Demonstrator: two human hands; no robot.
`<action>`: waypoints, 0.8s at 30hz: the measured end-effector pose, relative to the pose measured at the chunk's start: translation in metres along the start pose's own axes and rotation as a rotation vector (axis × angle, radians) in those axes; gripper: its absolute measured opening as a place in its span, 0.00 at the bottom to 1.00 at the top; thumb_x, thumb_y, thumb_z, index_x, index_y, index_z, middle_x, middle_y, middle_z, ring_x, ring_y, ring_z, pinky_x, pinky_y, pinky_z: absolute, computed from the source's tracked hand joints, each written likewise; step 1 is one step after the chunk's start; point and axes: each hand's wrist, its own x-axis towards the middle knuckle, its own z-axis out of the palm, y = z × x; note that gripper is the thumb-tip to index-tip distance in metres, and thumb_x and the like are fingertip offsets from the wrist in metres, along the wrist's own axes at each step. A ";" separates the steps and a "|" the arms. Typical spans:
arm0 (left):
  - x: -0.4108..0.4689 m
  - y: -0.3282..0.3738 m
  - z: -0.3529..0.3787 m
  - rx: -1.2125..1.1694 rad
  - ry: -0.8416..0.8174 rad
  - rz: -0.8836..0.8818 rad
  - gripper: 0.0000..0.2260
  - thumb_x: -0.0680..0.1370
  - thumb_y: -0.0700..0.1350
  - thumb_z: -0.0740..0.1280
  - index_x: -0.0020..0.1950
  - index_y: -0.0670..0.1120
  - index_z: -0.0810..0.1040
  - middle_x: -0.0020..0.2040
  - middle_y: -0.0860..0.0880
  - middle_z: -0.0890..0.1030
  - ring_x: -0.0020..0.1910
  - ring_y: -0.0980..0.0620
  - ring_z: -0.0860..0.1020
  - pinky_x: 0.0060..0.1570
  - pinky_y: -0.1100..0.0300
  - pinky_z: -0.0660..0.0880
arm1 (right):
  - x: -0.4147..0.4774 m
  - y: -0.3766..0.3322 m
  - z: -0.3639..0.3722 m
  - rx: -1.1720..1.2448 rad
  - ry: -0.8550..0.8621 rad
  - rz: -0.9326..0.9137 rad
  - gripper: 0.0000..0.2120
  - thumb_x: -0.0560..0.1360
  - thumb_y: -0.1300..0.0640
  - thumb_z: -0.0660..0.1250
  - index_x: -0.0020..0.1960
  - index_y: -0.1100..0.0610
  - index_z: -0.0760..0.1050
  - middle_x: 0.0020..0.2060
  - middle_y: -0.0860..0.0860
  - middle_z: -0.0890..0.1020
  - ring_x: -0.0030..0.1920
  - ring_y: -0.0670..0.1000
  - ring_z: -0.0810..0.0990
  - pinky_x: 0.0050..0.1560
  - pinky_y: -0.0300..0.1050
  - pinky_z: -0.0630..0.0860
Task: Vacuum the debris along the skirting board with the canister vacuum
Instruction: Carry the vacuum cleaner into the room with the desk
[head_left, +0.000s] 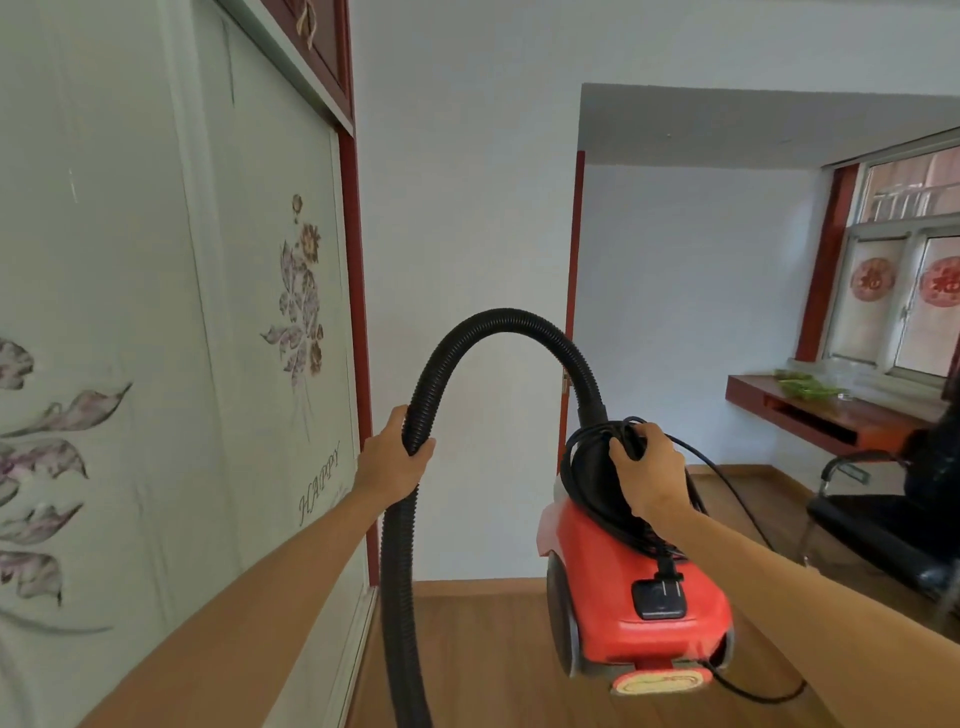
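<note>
A red canister vacuum (628, 587) hangs in the air at centre right, lifted off the wooden floor. My right hand (649, 473) grips its black top handle, where the black power cord (727, 483) is looped. A black ribbed hose (498, 322) arches from the canister's front over to my left hand (392, 460), which is closed around it; the hose then drops out of the frame's bottom edge. The wooden skirting board (478, 586) runs along the base of the white wall ahead. No debris is discernible.
A sliding wardrobe door (156, 338) with flower prints fills the left. An open doorway on the right leads to a room with a black chair (893, 519), a wall-mounted wooden shelf (810, 415) and a window (904, 291).
</note>
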 end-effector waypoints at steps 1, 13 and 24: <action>0.009 0.000 0.005 0.004 -0.001 0.002 0.22 0.81 0.50 0.67 0.73 0.47 0.66 0.51 0.46 0.79 0.36 0.57 0.76 0.30 0.69 0.70 | 0.010 0.002 0.004 0.005 -0.006 0.001 0.17 0.79 0.52 0.65 0.65 0.54 0.71 0.47 0.52 0.78 0.46 0.62 0.82 0.45 0.63 0.82; 0.104 -0.034 0.064 0.028 0.000 -0.014 0.22 0.80 0.50 0.67 0.72 0.47 0.66 0.46 0.47 0.78 0.34 0.54 0.77 0.29 0.66 0.71 | 0.108 0.035 0.050 0.000 -0.034 -0.010 0.14 0.80 0.54 0.65 0.63 0.56 0.71 0.39 0.44 0.74 0.39 0.50 0.78 0.43 0.60 0.82; 0.229 -0.095 0.141 -0.029 -0.038 -0.011 0.22 0.80 0.49 0.67 0.73 0.48 0.66 0.48 0.46 0.79 0.36 0.52 0.77 0.32 0.62 0.74 | 0.213 0.064 0.137 0.006 0.010 0.056 0.12 0.80 0.54 0.65 0.61 0.55 0.70 0.42 0.48 0.77 0.41 0.54 0.80 0.44 0.61 0.82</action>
